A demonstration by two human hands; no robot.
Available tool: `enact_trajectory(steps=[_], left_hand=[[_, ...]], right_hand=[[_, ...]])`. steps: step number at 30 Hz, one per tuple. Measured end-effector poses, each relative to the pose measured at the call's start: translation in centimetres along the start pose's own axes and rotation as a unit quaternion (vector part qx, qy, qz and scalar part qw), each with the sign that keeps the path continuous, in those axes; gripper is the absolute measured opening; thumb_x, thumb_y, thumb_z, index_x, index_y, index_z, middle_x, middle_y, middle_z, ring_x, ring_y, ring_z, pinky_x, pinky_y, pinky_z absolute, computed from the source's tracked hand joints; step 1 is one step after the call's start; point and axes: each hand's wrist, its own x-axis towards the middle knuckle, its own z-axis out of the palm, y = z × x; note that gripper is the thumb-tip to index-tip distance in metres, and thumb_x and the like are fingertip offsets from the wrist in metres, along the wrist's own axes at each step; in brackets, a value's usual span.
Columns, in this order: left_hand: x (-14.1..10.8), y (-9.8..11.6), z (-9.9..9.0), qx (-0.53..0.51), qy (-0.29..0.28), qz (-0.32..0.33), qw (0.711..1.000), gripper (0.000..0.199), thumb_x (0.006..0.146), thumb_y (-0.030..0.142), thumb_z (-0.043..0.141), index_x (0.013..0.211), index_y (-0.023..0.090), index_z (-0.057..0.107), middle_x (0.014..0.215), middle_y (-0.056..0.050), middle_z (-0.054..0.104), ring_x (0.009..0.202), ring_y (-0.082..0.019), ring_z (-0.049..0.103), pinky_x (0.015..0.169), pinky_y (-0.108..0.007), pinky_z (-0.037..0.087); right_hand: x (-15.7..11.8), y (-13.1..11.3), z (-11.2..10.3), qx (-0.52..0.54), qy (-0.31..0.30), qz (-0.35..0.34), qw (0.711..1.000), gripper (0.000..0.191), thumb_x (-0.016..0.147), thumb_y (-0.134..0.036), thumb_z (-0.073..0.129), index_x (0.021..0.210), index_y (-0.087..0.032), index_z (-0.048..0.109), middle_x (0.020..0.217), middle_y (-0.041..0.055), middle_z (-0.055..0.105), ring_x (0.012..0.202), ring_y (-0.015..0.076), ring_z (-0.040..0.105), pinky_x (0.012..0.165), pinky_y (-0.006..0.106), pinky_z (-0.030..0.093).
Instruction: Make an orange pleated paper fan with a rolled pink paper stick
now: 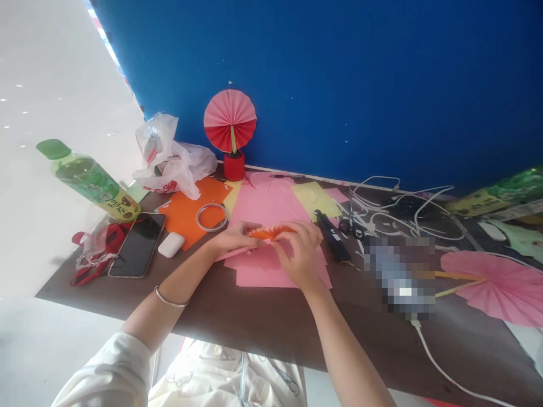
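Between my two hands is a pleated orange paper fan [268, 233], its folds bunched together at the middle. My left hand [234, 237] pinches its left end, and my right hand [300, 249] grips the right end with fingers curled over the folds. A pink folded strip [237, 252] sticks out beneath my left hand. Under both hands lie overlapping sheets of pink paper [271, 277]. Right of my right hand is a black box-cutter-like tool [333, 236]. A roll of tape [211, 217] rests on orange paper [190, 204] left of my hands.
A pink-and-red paper fan [230, 120] stands in a red pot [235, 166] at the back. Leftward are a phone [138, 245], a white earbud case [171, 245], a plastic bag [180, 167] and a green bottle [91, 181]. White cables [384, 212] and a pink fan [500, 285] lie rightward.
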Motion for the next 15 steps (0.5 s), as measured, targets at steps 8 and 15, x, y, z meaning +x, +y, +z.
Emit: enact_trajectory(steps=[8, 15], left_hand=[[-0.13, 0.03, -0.14, -0.004, -0.009, 0.000, 1.000, 0.073, 0.065, 0.028, 0.072, 0.127, 0.006, 0.042, 0.075, -0.003, 0.059, 0.056, -0.008, 0.052, 0.057, -0.024, 0.046], [-0.21, -0.05, 0.14, -0.004, 0.011, 0.004, 1.000, 0.075, 0.061, 0.036, 0.075, 0.124, 0.007, 0.047, 0.079, -0.005, 0.060, 0.059, -0.009, 0.054, 0.056, -0.024, 0.045]], right_hand=[[-0.12, 0.12, 0.13, 0.006, -0.003, -0.019, 1.000, 0.008, 0.085, -0.024, 0.049, 0.078, -0.023, 0.053, 0.099, 0.0049, 0.061, 0.102, 0.0219, 0.050, 0.092, 0.042, 0.029], [-0.40, 0.09, 0.85, -0.013, 0.053, 0.029, 0.998, 0.010, 0.086, -0.023, 0.044, 0.077, -0.022, 0.048, 0.103, 0.0072, 0.057, 0.106, 0.0245, 0.046, 0.090, 0.044, 0.030]])
